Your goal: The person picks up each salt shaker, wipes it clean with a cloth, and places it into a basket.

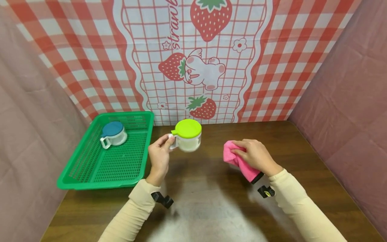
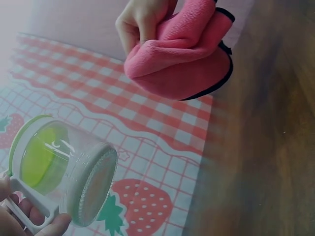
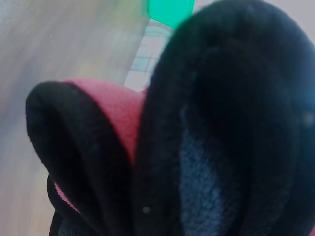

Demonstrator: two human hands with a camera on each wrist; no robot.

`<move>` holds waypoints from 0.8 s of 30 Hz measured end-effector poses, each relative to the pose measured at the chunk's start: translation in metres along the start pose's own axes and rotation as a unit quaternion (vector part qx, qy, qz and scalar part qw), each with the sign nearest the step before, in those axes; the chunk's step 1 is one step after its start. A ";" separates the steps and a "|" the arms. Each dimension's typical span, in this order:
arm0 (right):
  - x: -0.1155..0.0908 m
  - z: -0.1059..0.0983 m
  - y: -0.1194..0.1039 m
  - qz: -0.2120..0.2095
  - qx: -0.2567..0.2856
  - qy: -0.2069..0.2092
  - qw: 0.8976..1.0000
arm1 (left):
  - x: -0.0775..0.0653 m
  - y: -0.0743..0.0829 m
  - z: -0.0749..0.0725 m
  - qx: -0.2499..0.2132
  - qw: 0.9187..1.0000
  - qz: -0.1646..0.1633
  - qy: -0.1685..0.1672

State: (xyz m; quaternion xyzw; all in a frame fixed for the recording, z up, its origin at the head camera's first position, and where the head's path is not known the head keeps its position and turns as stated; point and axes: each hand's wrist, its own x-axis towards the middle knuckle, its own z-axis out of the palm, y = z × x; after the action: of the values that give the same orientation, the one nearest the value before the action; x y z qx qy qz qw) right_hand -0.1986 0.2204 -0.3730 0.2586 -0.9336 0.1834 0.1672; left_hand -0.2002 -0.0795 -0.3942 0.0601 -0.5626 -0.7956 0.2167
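My left hand (image 1: pixel 159 155) pinches the white handle of a clear jar (image 1: pixel 188 143) with a lime-green lid (image 1: pixel 188 128), held up over the table. The left wrist view shows the same jar (image 2: pixel 74 167) tilted, its round base turned toward the camera. To the right, my right hand (image 1: pixel 256 155) grips a folded pink cloth (image 1: pixel 239 161) with dark edging, apart from the jar. Close up in the right wrist view, folds of the cloth (image 3: pixel 118 110) and its black border hide the right hand.
A green basket (image 1: pixel 104 185) stands on the left of the brown wooden table (image 1: pixel 211 198). Inside it sits a similar jar (image 1: pixel 119 137) with a blue lid. A strawberry-print checked cloth (image 1: pixel 208 77) hangs behind, with pink curtains (image 1: pixel 335 101) at the sides.
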 end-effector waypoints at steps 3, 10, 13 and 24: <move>-0.003 0.000 0.002 0.003 -0.003 -0.006 1.000 | 0.002 0.002 -0.001 -0.002 1.000 -0.001 -0.003; -0.009 0.001 0.009 0.009 -0.004 -0.016 1.000 | 0.009 0.011 -0.001 -0.005 1.000 -0.011 -0.003; -0.011 0.001 0.011 0.013 -0.004 -0.019 1.000 | 0.013 0.014 -0.003 -0.009 1.000 -0.012 -0.003; -0.018 0.001 0.016 0.029 -0.012 -0.037 0.999 | 0.024 0.023 -0.012 -0.009 1.000 -0.009 0.000</move>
State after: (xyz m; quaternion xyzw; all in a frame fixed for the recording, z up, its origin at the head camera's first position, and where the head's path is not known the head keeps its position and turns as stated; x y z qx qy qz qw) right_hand -0.1928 0.2407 -0.3850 0.2363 -0.9482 0.1675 0.1305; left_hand -0.2111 -0.1064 -0.3737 0.0638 -0.5551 -0.8023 0.2100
